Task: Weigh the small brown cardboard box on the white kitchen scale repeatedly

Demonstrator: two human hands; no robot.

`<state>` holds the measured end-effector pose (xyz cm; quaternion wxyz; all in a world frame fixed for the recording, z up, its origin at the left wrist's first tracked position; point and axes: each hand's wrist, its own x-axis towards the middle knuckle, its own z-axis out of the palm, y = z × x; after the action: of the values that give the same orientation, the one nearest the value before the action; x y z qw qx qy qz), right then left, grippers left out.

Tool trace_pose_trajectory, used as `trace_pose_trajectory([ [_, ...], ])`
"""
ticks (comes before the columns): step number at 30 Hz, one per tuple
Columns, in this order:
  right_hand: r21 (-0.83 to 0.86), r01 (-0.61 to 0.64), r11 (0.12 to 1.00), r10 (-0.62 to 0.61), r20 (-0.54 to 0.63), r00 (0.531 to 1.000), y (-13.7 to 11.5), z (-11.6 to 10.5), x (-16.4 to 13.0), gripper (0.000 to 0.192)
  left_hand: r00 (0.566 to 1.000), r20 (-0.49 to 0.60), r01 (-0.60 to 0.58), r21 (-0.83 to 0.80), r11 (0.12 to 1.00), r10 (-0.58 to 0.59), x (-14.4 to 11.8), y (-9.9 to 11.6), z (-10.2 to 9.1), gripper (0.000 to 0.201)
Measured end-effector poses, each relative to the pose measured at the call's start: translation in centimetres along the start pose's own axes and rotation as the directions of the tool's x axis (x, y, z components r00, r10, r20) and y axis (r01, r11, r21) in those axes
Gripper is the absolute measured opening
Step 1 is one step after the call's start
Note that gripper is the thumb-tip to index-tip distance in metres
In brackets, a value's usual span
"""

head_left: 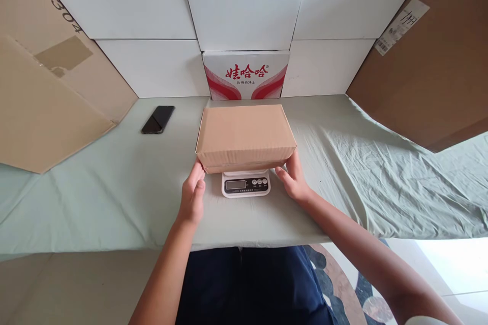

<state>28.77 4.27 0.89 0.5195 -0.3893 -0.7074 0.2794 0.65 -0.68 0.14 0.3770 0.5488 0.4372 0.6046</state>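
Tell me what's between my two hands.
Between your left hand and right hand, the head view shows a cardboard box and the front of a white scale.

The single view looks from the person's head, forward and steeply down over the tabletop (107,203), facing the white panels (244,0) at the back. It sits near — left hand (191,195) and right hand (295,180) fall close to mid-picture — yet spans wide, from dark blue clothing (247,284) below to cardboard sheets (427,66) at either side.
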Motion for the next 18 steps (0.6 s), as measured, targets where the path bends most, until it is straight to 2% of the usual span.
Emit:
trace_pose_trajectory([
  [10,0.042,-0.007,0.999,0.008,-0.032,0.999,0.11,0.05,-0.07,0.063,1.000,0.000,-0.006,0.003,1.000,0.006,0.22,0.15,0.15,0.079],
  [18,0.101,-0.052,0.994,0.056,-0.036,0.998,0.49,-0.17,0.05,0.067,1.000,-0.002,-0.002,0.013,1.000,0.002,0.14,0.28,0.20,0.081],
])
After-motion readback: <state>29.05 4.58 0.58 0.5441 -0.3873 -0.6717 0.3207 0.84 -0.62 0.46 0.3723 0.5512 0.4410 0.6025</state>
